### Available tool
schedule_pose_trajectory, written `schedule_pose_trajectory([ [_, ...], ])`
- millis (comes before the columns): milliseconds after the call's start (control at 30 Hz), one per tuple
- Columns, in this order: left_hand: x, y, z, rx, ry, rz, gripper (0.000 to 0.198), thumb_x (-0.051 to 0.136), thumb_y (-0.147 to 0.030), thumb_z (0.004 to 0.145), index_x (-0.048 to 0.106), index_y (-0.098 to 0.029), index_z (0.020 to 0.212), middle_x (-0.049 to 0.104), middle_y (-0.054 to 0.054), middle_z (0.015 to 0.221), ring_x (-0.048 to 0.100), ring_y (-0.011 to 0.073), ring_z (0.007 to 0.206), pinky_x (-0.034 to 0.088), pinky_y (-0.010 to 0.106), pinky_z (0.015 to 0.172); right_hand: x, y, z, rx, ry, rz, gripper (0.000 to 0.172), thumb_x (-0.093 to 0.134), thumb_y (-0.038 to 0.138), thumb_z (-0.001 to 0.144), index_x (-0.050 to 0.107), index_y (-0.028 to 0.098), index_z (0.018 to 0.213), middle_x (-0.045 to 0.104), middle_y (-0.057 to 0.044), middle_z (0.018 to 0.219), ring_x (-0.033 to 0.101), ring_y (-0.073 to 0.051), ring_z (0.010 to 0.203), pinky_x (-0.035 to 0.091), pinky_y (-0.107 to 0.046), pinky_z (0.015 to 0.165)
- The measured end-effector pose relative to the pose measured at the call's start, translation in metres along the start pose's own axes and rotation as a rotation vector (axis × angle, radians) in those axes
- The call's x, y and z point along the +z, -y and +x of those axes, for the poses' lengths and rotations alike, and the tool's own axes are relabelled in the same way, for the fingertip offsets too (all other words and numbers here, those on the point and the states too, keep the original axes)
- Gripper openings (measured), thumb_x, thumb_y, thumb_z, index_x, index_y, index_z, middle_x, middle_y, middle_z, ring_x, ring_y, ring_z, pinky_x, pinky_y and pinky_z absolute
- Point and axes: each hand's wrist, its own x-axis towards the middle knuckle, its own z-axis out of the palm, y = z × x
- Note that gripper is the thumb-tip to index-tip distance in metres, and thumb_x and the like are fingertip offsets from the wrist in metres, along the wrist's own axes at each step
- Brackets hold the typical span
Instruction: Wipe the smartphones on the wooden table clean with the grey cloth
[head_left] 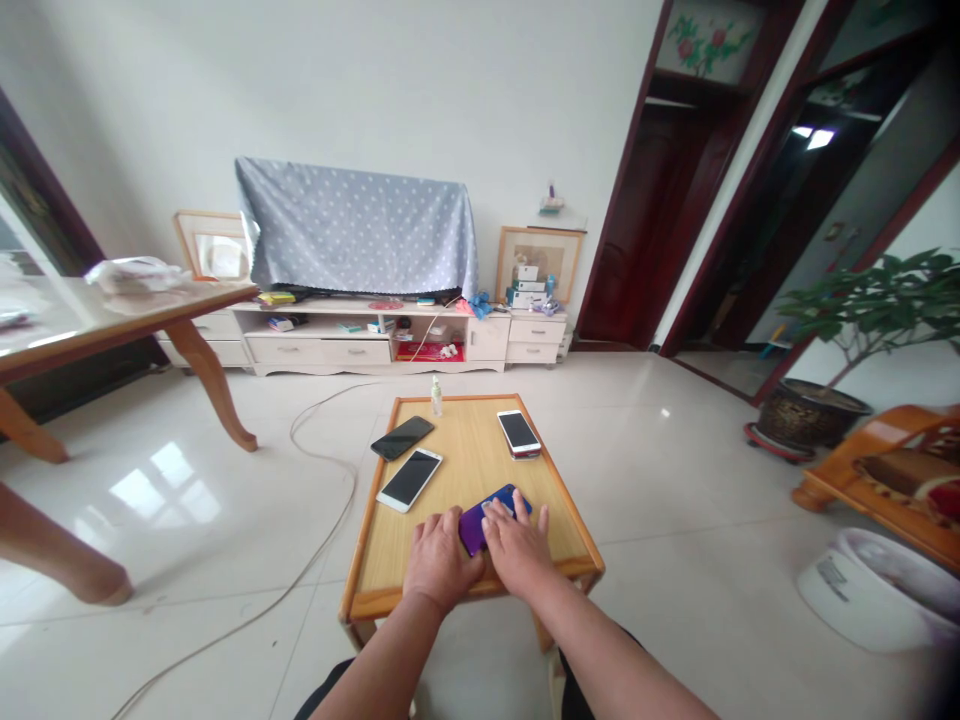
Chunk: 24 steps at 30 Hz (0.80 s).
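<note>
A blue-purple phone (472, 530) lies back side up near the front edge of a small wooden table (457, 480). My left hand (441, 560) is closed on its left end, thumb along the near edge. Across the phone's back rests my right hand (519, 548), its fingers stretched out and spread. A small pale patch shows by those fingertips; I cannot make out what it is. To the left lie a white phone (410, 480) and a dark phone (403, 438), screens up. At the right, another white phone (519, 431) sits on top of a dark, red-edged one.
A small clear spray bottle (436, 398) stands at the table's far edge. A cable (322, 540) runs over the floor on the left, near a larger table (202, 310). On the right are a white bucket (847, 590) and a potted plant (814, 415).
</note>
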Motion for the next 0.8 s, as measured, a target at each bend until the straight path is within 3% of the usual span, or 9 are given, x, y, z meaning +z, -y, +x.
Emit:
schedule_pose_trajectory([
  [100,0.0,0.001,0.0,0.01,0.012,-0.009,0.04,0.054,-0.029,0.084,0.051,-0.023,0.123,0.068,0.009,0.113,0.056,0.0257,0.112,0.032,0.037,0.097,0.01,0.007,-0.002,-0.156,0.023,0.038,0.052,0.013,0.045,0.106,0.04,0.039,0.15,0.043,0.004,0.155,0.009,-0.027,0.153,-0.01,-0.066,0.115],
  [167,0.0,0.0,0.0,0.016,0.014,-0.011,0.038,0.053,-0.029,0.085,0.051,-0.023,0.122,0.068,0.009,0.113,0.056,0.0255,0.112,0.032,0.037,0.098,0.012,0.009,0.003,-0.174,0.025,0.044,0.051,0.014,0.044,0.106,0.041,0.04,0.149,0.045,0.005,0.154,0.01,-0.027,0.153,-0.012,-0.067,0.114],
  [400,-0.006,-0.003,0.0,-0.005,0.026,0.018,0.057,0.066,-0.038,0.072,0.051,-0.022,0.124,0.066,0.009,0.113,0.056,0.0276,0.112,0.032,0.038,0.101,-0.01,-0.024,0.04,0.17,-0.017,-0.052,0.054,0.015,0.043,0.105,0.04,0.033,0.151,0.034,0.002,0.16,0.003,-0.031,0.153,-0.007,-0.071,0.113],
  [633,-0.005,-0.001,0.002,0.001,0.04,0.03,0.054,0.065,-0.039,0.073,0.052,-0.022,0.123,0.066,0.009,0.111,0.055,0.0278,0.113,0.032,0.038,0.102,0.019,-0.023,-0.008,0.12,-0.041,-0.09,0.056,0.013,0.047,0.104,0.03,0.033,0.156,0.028,0.0,0.163,0.003,-0.029,0.153,-0.007,-0.067,0.115],
  [733,-0.005,-0.003,0.001,-0.002,0.035,0.035,0.05,0.064,-0.039,0.074,0.054,-0.023,0.12,0.067,0.009,0.109,0.056,0.028,0.112,0.033,0.038,0.101,0.016,-0.026,-0.015,0.101,-0.031,-0.078,0.055,0.013,0.046,0.105,0.031,0.035,0.155,0.029,0.0,0.162,0.003,-0.028,0.153,-0.005,-0.067,0.115],
  [800,-0.006,-0.004,0.001,0.0,0.033,0.036,0.05,0.064,-0.039,0.075,0.054,-0.023,0.12,0.067,0.009,0.108,0.056,0.0281,0.111,0.033,0.038,0.099,0.006,-0.033,-0.01,0.181,-0.042,-0.074,0.055,0.013,0.045,0.105,0.032,0.034,0.155,0.029,-0.001,0.162,0.002,-0.03,0.153,-0.003,-0.069,0.114],
])
